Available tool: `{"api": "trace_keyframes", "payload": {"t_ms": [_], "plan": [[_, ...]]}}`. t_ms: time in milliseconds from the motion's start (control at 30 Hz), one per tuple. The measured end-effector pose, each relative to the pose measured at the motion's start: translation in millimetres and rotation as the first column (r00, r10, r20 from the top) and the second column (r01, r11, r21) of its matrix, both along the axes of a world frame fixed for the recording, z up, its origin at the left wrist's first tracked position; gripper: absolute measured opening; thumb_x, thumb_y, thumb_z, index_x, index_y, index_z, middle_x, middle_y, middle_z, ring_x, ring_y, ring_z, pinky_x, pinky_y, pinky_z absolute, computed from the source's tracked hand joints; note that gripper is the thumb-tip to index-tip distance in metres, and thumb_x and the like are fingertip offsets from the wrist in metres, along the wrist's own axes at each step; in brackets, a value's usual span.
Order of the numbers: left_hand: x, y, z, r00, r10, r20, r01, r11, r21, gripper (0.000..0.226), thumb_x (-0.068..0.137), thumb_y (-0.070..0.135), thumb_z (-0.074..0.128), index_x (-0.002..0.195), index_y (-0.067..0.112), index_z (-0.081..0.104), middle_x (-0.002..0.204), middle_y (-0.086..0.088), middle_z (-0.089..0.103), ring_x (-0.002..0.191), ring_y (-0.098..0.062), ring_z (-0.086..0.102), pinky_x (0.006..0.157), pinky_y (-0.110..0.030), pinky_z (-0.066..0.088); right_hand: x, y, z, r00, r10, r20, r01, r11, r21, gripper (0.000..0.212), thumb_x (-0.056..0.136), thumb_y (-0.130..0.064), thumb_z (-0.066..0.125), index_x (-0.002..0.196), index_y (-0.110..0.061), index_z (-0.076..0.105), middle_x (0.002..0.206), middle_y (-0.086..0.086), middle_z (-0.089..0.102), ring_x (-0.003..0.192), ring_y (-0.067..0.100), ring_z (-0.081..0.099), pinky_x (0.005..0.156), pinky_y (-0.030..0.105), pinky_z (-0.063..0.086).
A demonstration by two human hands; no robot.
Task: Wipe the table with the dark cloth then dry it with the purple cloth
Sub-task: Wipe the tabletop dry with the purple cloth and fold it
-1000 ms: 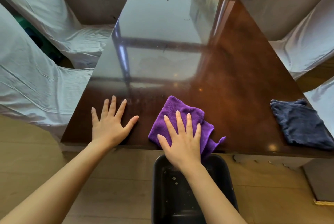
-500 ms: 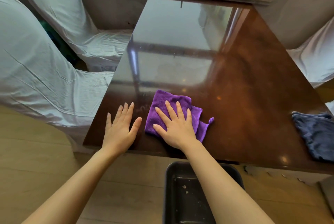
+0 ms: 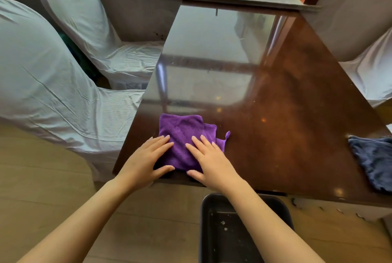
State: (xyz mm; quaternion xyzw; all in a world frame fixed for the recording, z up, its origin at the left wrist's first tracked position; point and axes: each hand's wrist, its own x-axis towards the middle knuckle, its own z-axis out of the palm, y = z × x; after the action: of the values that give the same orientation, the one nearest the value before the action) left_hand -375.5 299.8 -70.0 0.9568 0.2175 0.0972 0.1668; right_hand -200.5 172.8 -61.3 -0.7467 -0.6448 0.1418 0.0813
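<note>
Both hands, left [image 3: 146, 162] and right [image 3: 209, 162], pressed flat and unclenched on purple cloth [image 3: 182, 133] near surface's [image 3: 286, 103] front-left corner; dark cloth [image 3: 373, 157] at right edge.

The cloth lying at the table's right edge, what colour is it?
Dark navy blue; the dark cloth shows in the head view, lying untouched on the table.

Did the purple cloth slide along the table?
Yes. The purple cloth slid left along the table edge, toward its near-left corner, away from the dark cloth.
</note>
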Motion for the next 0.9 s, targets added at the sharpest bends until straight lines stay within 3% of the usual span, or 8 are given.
{"api": "trace_keyframes", "payload": {"t_ms": [67, 167, 367, 467, 533, 600, 733, 900], "plan": [[4.9, -1.3, 4.1, 1.0, -0.019, -0.001, 0.019, 0.993, 0.114, 0.055, 0.074, 0.034, 0.072, 0.122, 0.01, 0.057, 0.132, -0.009, 0.056, 0.124, -0.023, 0.051, 0.108, -0.04, 0.035, -3.7, -6.7, 0.8, 0.999, -0.024, -0.023, 0.024, 1.0, -0.009, 0.066, 0.091, -0.034, 0.051, 0.146, -0.023, 0.017, 0.159, 0.003, 0.01, 0.146, 0.021, 0.004, 0.118, 0.035, 0.007], [10.4, -2.4, 15.7, 0.997, -0.04, -0.061, 0.055, 0.958, 0.283, 0.047, 0.056, 0.025, 0.086, 0.096, 0.006, 0.07, 0.101, -0.013, 0.073, 0.091, -0.025, 0.07, 0.078, -0.042, 0.057, -10.2, -0.3, 4.8, 0.999, -0.033, 0.018, 0.033, 0.999, 0.003, 0.058, 0.094, -0.02, 0.046, 0.146, -0.018, 0.019, 0.158, 0.006, 0.014, 0.145, 0.024, 0.009, 0.118, 0.034, 0.011], [8.5, -12.5, 27.4, 0.963, -0.07, -0.26, 0.182, 0.88, 0.439, 0.05, 0.042, 0.033, 0.087, 0.083, 0.009, 0.071, 0.088, -0.01, 0.076, 0.078, -0.021, 0.072, 0.064, -0.028, 0.059, -28.2, -4.4, 19.0, 0.994, -0.055, 0.099, 0.058, 0.998, -0.028, 0.053, 0.092, 0.002, 0.038, 0.142, -0.006, 0.024, 0.153, 0.017, 0.024, 0.142, 0.033, 0.019, 0.113, 0.04, 0.025], [13.5, -23.2, 38.5, 0.934, -0.066, -0.352, 0.208, 0.9, 0.384, 0.023, 0.053, 0.017, 0.079, 0.072, 0.012, 0.066, 0.073, -0.007, 0.074, 0.061, -0.021, 0.069, 0.05, -0.026, 0.056, -29.2, -10.6, 32.5, 0.994, -0.089, 0.064, 0.088, 0.996, 0.014, 0.031, 0.09, 0.0, 0.043, 0.12, -0.005, 0.047, 0.128, 0.017, 0.054, 0.121, 0.035, 0.049, 0.09, 0.043, 0.047], [22.5, -30.1, 51.7, 0.922, -0.027, -0.386, 0.147, 0.947, 0.285, 0.008, 0.074, 0.018, 0.061, 0.08, 0.013, 0.059, 0.079, -0.006, 0.073, 0.067, -0.024, 0.068, 0.055, -0.03, 0.052, -23.5, -15.1, 43.9, 0.99, -0.137, 0.012, 0.136, 0.989, 0.048, 0.021, 0.088, -0.003, 0.045, 0.108, -0.006, 0.052, 0.113, 0.017, 0.062, 0.103, 0.037, 0.058, 0.079, 0.043, 0.048], [33.9, -35.1, 63.0, 0.939, 0.019, -0.343, 0.062, 0.972, 0.225, 0.013, 0.083, 0.024, 0.046, 0.087, 0.014, 0.053, 0.091, -0.007, 0.07, 0.08, -0.028, 0.065, 0.064, -0.035, 0.048, -13.0, -21.2, 57.9, 0.971, -0.22, -0.095, 0.228, 0.97, 0.085, 0.02, 0.085, -0.008, 0.047, 0.104, -0.007, 0.053, 0.11, 0.017, 0.064, 0.099, 0.039, 0.059, 0.079, 0.043, 0.047], [72.2, -42.6, 96.0, 0.984, 0.01, -0.176, 0.014, 0.991, 0.135, 0.016, 0.086, 0.025, 0.043, 0.092, 0.014, 0.053, 0.098, -0.008, 0.066, 0.09, -0.028, 0.061, 0.072, -0.037, 0.047, 26.2, -37.9, 91.6, 0.889, -0.354, -0.292, 0.399, 0.91, 0.112, 0.022, 0.08, -0.013, 0.05, 0.102, -0.009, 0.049, 0.104, 0.019, 0.065, 0.092, 0.042, 0.06, 0.076, 0.043, 0.047], [144.1, -53.1, 136.6, 0.98, -0.115, -0.165, 0.121, 0.992, 0.029, 0.017, 0.089, 0.019, 0.042, 0.1, 0.009, 0.051, 0.103, -0.013, 0.06, 0.096, -0.03, 0.056, 0.078, -0.036, 0.042, 103.6, -62.7, 130.6, 0.843, -0.414, -0.342, 0.476, 0.871, 0.119, 0.02, 0.083, -0.016, 0.052, 0.101, -0.007, 0.054, 0.105, 0.02, 0.065, 0.094, 0.039, 0.059, 0.078, 0.043, 0.048]]}}
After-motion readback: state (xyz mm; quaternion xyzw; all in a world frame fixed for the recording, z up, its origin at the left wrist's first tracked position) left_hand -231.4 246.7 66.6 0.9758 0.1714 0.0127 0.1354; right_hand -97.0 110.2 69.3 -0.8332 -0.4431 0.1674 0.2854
